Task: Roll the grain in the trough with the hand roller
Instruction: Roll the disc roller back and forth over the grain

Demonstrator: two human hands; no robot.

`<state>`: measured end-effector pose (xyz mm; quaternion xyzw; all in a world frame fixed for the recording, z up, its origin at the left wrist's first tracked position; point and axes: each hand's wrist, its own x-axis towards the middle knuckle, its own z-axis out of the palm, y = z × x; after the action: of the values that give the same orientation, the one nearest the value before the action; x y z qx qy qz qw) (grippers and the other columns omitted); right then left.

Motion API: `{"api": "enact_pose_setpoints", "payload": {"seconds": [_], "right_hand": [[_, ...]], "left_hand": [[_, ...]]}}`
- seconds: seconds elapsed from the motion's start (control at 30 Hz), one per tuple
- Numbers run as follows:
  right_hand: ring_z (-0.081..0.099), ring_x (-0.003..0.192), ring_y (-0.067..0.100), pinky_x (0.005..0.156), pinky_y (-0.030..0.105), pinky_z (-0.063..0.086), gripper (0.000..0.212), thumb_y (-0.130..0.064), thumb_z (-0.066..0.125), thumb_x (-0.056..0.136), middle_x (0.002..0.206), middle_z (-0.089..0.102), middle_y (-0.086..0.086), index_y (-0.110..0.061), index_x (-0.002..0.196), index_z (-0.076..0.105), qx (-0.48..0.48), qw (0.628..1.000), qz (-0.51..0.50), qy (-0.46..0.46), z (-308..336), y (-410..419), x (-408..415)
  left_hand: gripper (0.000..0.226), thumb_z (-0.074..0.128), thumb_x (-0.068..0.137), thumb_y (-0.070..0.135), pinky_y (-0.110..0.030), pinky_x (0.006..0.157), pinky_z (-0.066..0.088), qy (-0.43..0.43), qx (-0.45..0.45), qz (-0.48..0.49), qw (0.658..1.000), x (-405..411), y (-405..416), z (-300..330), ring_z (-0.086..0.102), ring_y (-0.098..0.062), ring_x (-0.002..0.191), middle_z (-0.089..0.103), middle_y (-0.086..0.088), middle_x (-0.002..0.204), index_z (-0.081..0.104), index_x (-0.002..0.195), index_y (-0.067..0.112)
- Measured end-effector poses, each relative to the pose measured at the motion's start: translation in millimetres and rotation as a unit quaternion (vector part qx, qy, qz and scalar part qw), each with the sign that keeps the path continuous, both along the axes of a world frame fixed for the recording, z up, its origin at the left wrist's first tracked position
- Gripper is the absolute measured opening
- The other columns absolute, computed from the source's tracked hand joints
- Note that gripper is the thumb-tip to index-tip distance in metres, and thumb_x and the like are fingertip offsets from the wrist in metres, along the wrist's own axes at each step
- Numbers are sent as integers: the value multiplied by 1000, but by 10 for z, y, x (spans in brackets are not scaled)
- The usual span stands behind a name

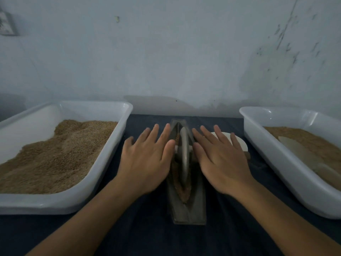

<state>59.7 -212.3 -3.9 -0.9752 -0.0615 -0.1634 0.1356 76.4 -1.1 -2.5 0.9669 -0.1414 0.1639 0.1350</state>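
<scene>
**Two flat hands on the roller**

The roller (184, 154) is a thin grey wheel that stands on its edge in the trough (187, 206). The trough is a long, narrow dish in the middle of the dark cloth (147, 228). Brown grain (178, 180) lies along the trough beside the wheel.

The left hand (147, 159) is on the left side of the wheel. The right hand (221, 159) is on the right side. Both hands are flat, with the fingers straight and spread apart. They press down on the short white handles that stick out of the wheel.

A white scoop (239, 143) peeks out behind the right hand. A big white tray (103, 159) of grain sits on the left. Another tray (273, 156) with grain sits on the right.
</scene>
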Motion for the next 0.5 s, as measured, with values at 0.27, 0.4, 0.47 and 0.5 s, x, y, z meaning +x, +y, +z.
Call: {"api": "enact_pose_setpoints", "payload": {"seconds": [0.27,0.4,0.47,0.5], "right_hand": [[18,157,32,124,62,11,63,-52,13,105,160,45,3,-27,152,47,-42,993,-101,39,180,63,1158],[13,159,27,126,58,8,63,-53,9,107,166,37,-2,-31,160,35,-62,996,-63,-8,120,92,804],[12,160,21,128,52,8,63,-53,8,106,167,34,-6,-33,158,37,-55,998,-23,-28,69,85,447],[12,159,18,129,49,9,62,-53,9,106,166,34,-8,-34,157,39,-44,998,-3,-42,45,77,247]], "left_hand": [[63,7,107,50,-68,122,12,55,44,64,995,1205,-233,133,10,-31,160,29,-5,170,2,167,32],[65,10,108,48,-59,112,38,49,23,34,998,761,-116,86,40,-28,148,46,-4,160,18,166,20],[68,8,108,50,-51,106,46,27,15,15,999,363,-14,33,46,-22,144,49,-1,158,25,164,17],[71,6,106,53,-48,109,45,13,13,3,1000,143,38,10,42,-18,148,44,1,162,24,165,18]]}}
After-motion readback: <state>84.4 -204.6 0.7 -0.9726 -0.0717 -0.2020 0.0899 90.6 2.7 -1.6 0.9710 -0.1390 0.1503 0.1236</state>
